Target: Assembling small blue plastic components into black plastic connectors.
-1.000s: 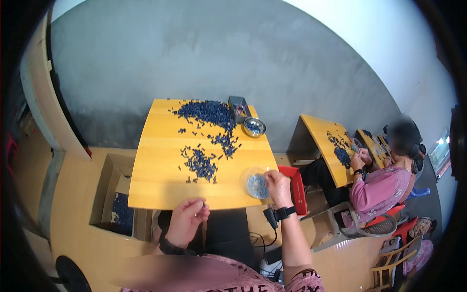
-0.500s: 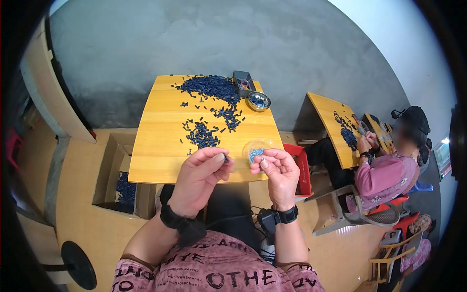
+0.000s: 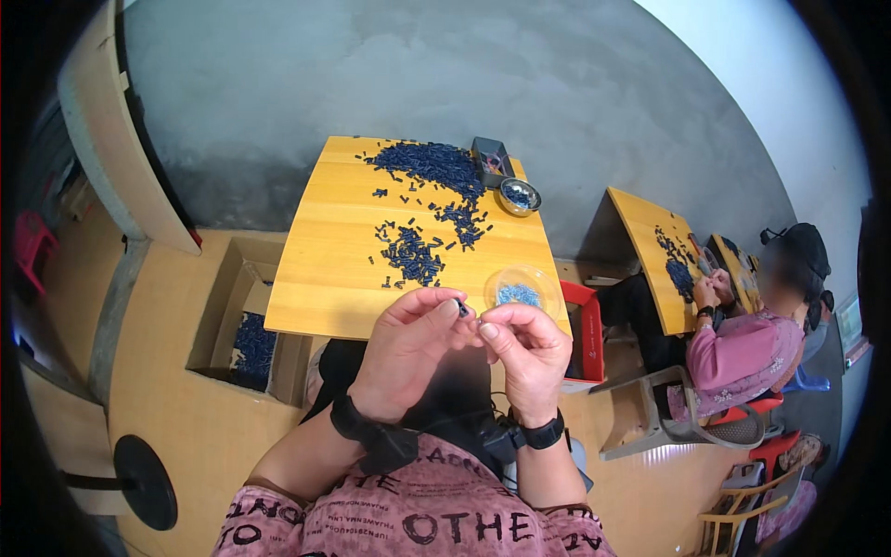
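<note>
Above the near edge of the wooden table (image 3: 320, 278), my two hands are close together, fingertips almost touching. My left hand (image 3: 401, 351) pinches a small dark tubular piece (image 3: 462, 308) between thumb and fingers. My right hand (image 3: 529, 357) is closed in a pinch beside it; what its fingertips hold is too small to make out. Just beyond my right hand stands a clear round tub (image 3: 549, 286) with small silvery-blue parts. A loose cluster of dark blue pieces (image 3: 411, 257) lies past my left hand, and a larger heap of them (image 3: 432, 167) is at the far side.
A dark tray (image 3: 479, 165) and a metal bowl (image 3: 520, 197) stand at the table's far right. On the floor are a cardboard box (image 3: 215, 302) at left and a red box (image 3: 587, 339) at right. A co-worker (image 3: 738, 348) sits at another table (image 3: 640, 227) further right.
My right hand has come leftward to my left hand, so their fingertips now nearly meet. The whole view has shifted, with the table appearing further right.
</note>
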Demonstrator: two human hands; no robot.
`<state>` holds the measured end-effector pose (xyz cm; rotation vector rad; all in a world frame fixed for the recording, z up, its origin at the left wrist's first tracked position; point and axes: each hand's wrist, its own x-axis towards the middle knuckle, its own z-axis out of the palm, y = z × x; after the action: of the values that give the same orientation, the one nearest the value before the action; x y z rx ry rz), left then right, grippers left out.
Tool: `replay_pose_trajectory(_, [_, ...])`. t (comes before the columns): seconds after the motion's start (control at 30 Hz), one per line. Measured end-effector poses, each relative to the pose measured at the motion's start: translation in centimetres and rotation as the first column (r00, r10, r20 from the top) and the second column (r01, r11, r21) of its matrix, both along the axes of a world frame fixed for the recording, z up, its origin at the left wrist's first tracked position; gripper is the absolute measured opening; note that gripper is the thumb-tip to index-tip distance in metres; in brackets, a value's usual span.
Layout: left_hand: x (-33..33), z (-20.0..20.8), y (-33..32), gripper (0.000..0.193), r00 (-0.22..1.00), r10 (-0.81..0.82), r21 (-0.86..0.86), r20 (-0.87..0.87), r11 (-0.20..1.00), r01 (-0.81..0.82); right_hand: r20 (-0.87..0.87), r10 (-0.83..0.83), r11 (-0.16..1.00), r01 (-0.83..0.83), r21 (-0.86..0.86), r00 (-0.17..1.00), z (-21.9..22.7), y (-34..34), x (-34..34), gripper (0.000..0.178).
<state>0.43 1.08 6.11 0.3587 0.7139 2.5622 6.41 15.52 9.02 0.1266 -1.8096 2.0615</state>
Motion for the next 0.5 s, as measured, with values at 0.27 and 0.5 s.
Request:
replay_pose_trajectory(0.27, [0.4, -0.7, 0.1, 0.015, 0.997, -0.034, 0.075, 0.071, 0.997, 0.029, -0.135, 0.013, 1.0, -0.017, -0.025, 0.991, -1.0, -0.8, -0.7, 0.013])
replay_pose_trajectory(0.5, [1.0, -0.7, 0.9, 0.014, 0.992, -0.039, 0.099, 0.122, 0.995, 0.027, -0.249, -0.134, 0.985, 0.155, 0.07, 0.959, -1.8, -1.2, -0.9, 0.012])
